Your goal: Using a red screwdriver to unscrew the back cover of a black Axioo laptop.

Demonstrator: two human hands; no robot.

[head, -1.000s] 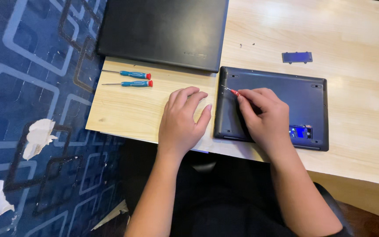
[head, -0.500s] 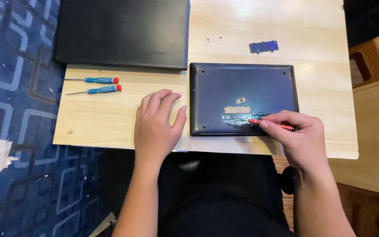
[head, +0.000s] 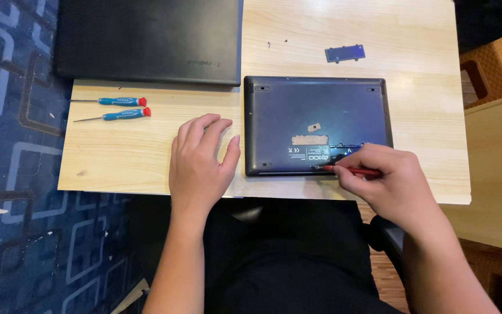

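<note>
A: Quick pass, left to right. Far left is blue patterned carpet (head: 13, 116) with white scraps on it. Then the light wooden table (head: 135, 163). A closed black laptop (head: 146, 38) sits at the table's far edge, hanging over the corner, probably shoved aside to leave working room.

B: Tools?

A: Two blue screwdrivers with red caps (head: 117, 107), lying parallel just below the black laptop, tips pointing left, within reach of the left hand (head: 201, 160). Looks like spare sizes parked there.

B: Left hand state?

A: Flat on the table, palm down, fingers spread, gripping nothing. Thumb is just beside the left edge of the dark blue laptop (head: 315, 125), likely bracing it; can't tell if it touches.

B: And that laptop?

A: Table centre, flipped bottom-up, base panel with stickers facing the camera, so the screws are reachable.

B: Right hand?

A: Right hand (head: 393, 183) is closed around a red-handled screwdriver (head: 350, 170), held low and nearly flat, tip at the near edge of the base.

B: Anything else?

A: Small blue cover plate (head: 344, 53) set apart near the far edge, plus a couple of tiny dark specks (head: 277, 42), maybe screws. Right of the table, a plain wooden surface (head: 498, 168) and an orange woven piece (head: 495, 64).
</note>
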